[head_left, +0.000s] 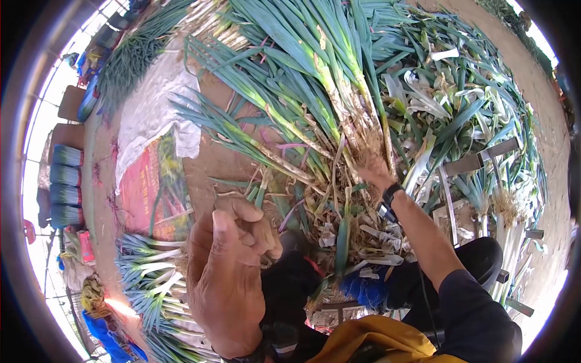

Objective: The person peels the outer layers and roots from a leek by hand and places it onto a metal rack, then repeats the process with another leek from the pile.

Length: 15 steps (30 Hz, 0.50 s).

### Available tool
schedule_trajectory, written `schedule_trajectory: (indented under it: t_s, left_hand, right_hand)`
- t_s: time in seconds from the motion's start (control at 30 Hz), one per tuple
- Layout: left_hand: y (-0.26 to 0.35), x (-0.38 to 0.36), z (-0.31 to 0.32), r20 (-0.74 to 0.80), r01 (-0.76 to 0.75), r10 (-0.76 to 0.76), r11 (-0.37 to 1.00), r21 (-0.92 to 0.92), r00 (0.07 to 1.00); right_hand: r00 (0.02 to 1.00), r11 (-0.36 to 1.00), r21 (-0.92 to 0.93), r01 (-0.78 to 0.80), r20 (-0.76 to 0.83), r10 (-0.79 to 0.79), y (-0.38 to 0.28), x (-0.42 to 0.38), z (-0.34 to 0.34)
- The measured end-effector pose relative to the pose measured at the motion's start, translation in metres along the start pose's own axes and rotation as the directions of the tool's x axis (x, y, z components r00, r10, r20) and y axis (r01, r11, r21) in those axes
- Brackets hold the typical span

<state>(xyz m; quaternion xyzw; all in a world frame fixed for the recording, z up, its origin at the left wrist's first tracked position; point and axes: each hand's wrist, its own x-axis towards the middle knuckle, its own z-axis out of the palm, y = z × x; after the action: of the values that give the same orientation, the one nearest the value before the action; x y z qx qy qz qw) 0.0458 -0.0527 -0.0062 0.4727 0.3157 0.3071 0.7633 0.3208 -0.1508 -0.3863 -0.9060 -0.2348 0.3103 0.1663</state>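
My left hand (227, 272) is raised close to the camera, its fingers curled in toward the palm; what they hold, if anything, is hidden. My right hand (376, 170) reaches forward to the root end of a bunch of long green onions (348, 91), and its fingertips are lost among the roots and dry stalks. The bunch's leaves fan out toward the top of the view. More untrimmed onions (260, 154) lie just left of it on the ground, with dry peelings (363, 227) below my right hand.
A heap of discarded leaves (466, 115) lies at the right, beside a metal frame (482, 158). Cleaned onions (157, 278) are laid in a row at the lower left. A white sheet (154, 103) and red printed sack (142, 196) lie at the left, near bundled onions (65, 175).
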Motion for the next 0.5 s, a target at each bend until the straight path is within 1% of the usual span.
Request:
schedule_trajectory:
  t_s: [0.03, 0.07, 0.13, 0.23, 0.33, 0.37, 0.4, 0.43, 0.47, 0.5]
  left_hand:
    - [-0.001, -0.001, 0.0, 0.0, 0.001, -0.001, 1.0, 0.0, 1.0]
    - [-0.001, -0.001, 0.0, -0.022, -0.005, 0.005, 1.0, 0.007, 1.0]
    - [-0.002, 0.0, -0.001, -0.043, -0.01, 0.011, 1.0, 0.018, 0.999]
    - [-0.003, 0.001, -0.003, -0.028, -0.002, 0.002, 1.0, -0.015, 1.0]
    - [-0.003, 0.003, -0.004, -0.068, -0.025, 0.026, 0.999, 0.024, 0.997]
    - [-0.001, 0.004, -0.004, -0.074, -0.016, 0.017, 1.0, 0.013, 0.997]
    - [-0.001, 0.005, -0.004, -0.079, -0.007, 0.007, 1.0, 0.002, 0.997]
    - [-0.001, 0.007, -0.004, -0.086, -0.021, 0.023, 1.0, 0.014, 0.996]
    - [-0.001, 0.008, -0.004, -0.065, -0.025, 0.026, 0.999, 0.022, 0.998]
    - [-0.002, 0.009, -0.004, -0.062, -0.024, 0.024, 1.0, 0.01, 0.998]
  right_hand:
    - [0.999, 0.993, 0.116, 0.027, 0.023, -0.03, -0.02, -0.002, -0.028]
    - [0.999, 0.993, 0.118, 0.026, 0.025, -0.029, -0.023, 0.016, -0.032]
    - [0.996, 0.992, 0.1, 0.081, -0.042, -0.077, -0.028, 0.047, -0.033]
    - [0.997, 0.99, 0.122, 0.07, 0.003, -0.071, -0.05, 0.053, -0.047]
    - [0.995, 0.98, 0.169, 0.103, -0.023, -0.1, -0.035, 0.078, -0.022]
    - [0.992, 0.972, 0.215, 0.096, -0.104, -0.075, -0.038, 0.072, -0.017]
    - [0.998, 0.984, 0.178, -0.007, -0.065, 0.019, -0.048, 0.064, -0.022]
    - [0.981, 0.969, 0.17, 0.178, -0.103, -0.163, -0.038, 0.059, -0.015]
    - [0.931, 0.921, 0.154, 0.357, -0.141, -0.337, -0.037, 0.049, -0.016]
    - [1.0, 0.959, 0.284, 0.012, 0.006, -0.014, -0.048, 0.054, -0.018]
